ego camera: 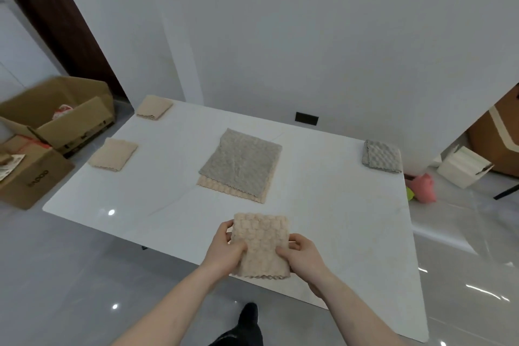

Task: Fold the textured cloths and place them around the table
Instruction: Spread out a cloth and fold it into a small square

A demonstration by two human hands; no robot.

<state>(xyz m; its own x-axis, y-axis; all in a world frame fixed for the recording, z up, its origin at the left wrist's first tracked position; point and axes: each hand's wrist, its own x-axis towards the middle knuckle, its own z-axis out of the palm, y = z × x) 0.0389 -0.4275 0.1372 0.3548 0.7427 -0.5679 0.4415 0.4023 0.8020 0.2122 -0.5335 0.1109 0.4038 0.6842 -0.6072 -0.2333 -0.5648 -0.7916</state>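
Both hands, left [224, 250] and right [302, 257], each grip curled tight round one folded beige cloth [261, 244] over the table [351, 233].

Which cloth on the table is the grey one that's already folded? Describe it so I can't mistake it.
Start at the white table and go to its far right edge. The small folded grey cloth lies there alone, unlike the larger unfolded grey cloth stacked at the centre.
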